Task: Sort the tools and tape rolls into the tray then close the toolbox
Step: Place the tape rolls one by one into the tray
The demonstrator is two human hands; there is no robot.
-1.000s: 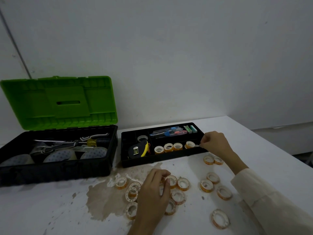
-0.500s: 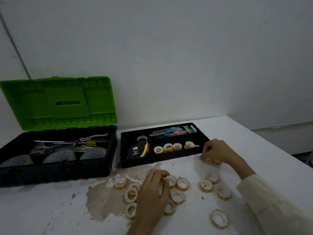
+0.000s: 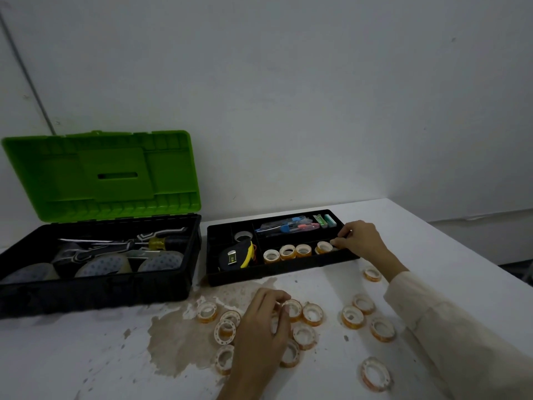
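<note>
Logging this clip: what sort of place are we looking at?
Probably a makeshift work spot in a plain room rather than a proper workshop: a stained white table against a bare wall, an open green-lidded toolbox, and a black tray holding tape rolls.

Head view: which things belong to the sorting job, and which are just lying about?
Job: tray; sorted tape rolls; loose tape rolls; open toolbox; tape measure.
Lying about: brown stain; wall pipe.
</note>
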